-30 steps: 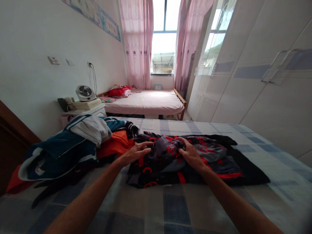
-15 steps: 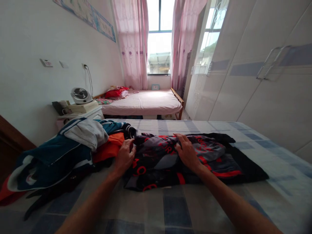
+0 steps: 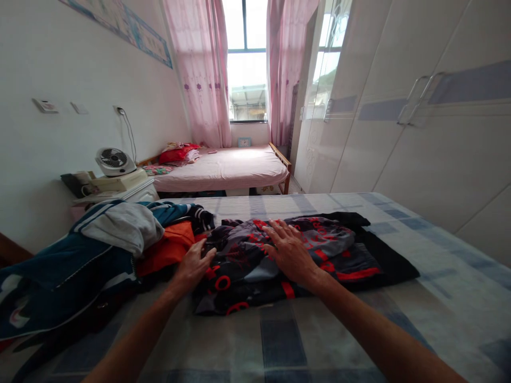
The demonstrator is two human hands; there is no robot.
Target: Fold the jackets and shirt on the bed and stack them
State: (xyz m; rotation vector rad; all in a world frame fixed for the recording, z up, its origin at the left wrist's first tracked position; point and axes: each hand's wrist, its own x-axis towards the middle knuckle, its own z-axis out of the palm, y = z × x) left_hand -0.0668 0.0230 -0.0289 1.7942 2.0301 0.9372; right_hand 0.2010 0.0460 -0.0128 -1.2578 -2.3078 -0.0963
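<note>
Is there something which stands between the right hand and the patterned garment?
Nothing visible does: the right hand appears to rest directly on the patterned garment. The orange cloth lies to the garment's left, not between them.

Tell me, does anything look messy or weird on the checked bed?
Yes, the clothes heap on the left of the checked bed looks messy: blue, grey and orange pieces lie jumbled together. The red-printed dark garment beside it lies flatter, just wrinkled. I see nothing spilled.

Head view, forward and down, apparently near printed garment (image 3: 257, 271).
</note>
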